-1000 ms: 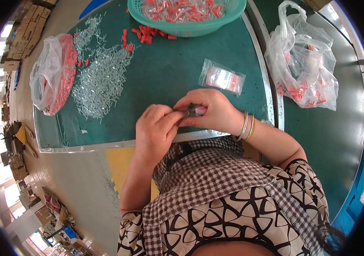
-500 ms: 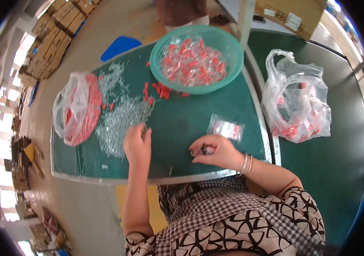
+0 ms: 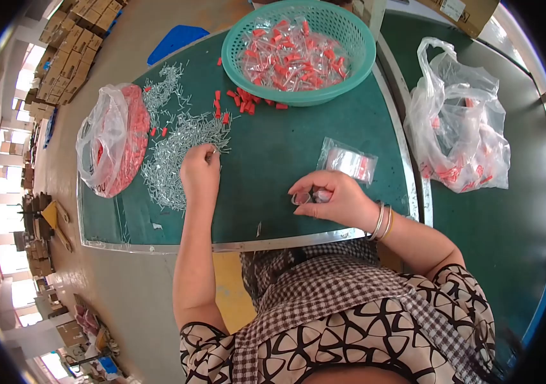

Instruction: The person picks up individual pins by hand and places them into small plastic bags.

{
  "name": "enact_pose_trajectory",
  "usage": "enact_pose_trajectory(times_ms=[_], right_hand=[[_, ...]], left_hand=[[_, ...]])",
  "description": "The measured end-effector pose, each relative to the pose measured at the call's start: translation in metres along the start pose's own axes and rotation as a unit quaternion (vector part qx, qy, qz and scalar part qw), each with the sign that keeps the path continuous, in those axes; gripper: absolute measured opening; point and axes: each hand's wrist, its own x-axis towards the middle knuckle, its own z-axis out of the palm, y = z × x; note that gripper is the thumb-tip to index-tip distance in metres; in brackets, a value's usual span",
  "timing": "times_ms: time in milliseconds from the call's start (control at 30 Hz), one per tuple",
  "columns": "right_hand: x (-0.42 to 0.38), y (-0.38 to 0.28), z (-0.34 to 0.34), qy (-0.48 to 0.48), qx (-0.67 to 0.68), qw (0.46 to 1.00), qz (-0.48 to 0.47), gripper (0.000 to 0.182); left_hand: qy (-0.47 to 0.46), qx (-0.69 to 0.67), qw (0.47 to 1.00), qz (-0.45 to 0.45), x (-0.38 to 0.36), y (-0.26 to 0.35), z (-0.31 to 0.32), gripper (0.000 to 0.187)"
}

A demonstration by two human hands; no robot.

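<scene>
My left hand [image 3: 200, 169] is at the right edge of a loose pile of small silver screws [image 3: 169, 173], its fingertips pinched together; what is between them is too small to make out. Off to the right, my right hand [image 3: 338, 197] is closed around a small clear plastic bag [image 3: 301, 199], whose rounded open mouth faces left. Just beyond that hand lies a flat stack of clear bags [image 3: 348, 164] with red print. Several red plastic plugs [image 3: 244, 101] are scattered beyond the screws, in front of the green basket.
A green plastic basket [image 3: 298, 98] full of clear packets with red pieces stands at the far edge. At left sits a plastic bag of red plugs [image 3: 116, 141]. A white carrier bag [image 3: 461, 128] rests on the right-hand surface, past a metal table edge [image 3: 407, 150].
The view has tilted, so the table's things sit higher. My left hand's fingers have drawn together at the screw pile. My right hand still holds the small bag, its mouth now rounder.
</scene>
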Motion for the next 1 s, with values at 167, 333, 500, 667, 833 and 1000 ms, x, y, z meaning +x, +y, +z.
enact_pose_trajectory(times_ms=[167, 333, 500, 667, 833, 1000], right_hand=[[0.001, 0.002, 0.0, 0.004, 0.011, 1.0, 0.018, 0.03], [0.001, -0.002, -0.001, 0.0, 0.002, 0.999, 0.034, 0.03], [0.001, -0.002, 0.0, 0.008, 0.038, 0.998, 0.058, 0.031], [0.001, -0.008, -0.001, -0.005, 0.035, 0.997, 0.074, 0.039], [0.001, -0.012, -0.003, -0.005, -0.02, 0.999, 0.05, 0.04], [0.001, -0.007, -0.001, 0.015, -0.014, 1.0, 0.004, 0.039]], left_hand=[[-0.048, -0.396, 0.889, -0.224, -0.007, 0.001, -0.008, 0.01], [-0.092, -0.587, 0.75, -0.289, -0.015, 0.006, -0.013, 0.008], [-0.106, -0.611, 0.742, -0.255, -0.035, 0.042, -0.023, 0.009], [-0.114, -0.541, 0.824, -0.123, -0.067, 0.095, -0.029, 0.014], [-0.076, -0.426, 0.902, 0.011, -0.075, 0.118, -0.028, 0.013], [-0.088, -0.442, 0.893, -0.003, -0.075, 0.116, -0.025, 0.013]])
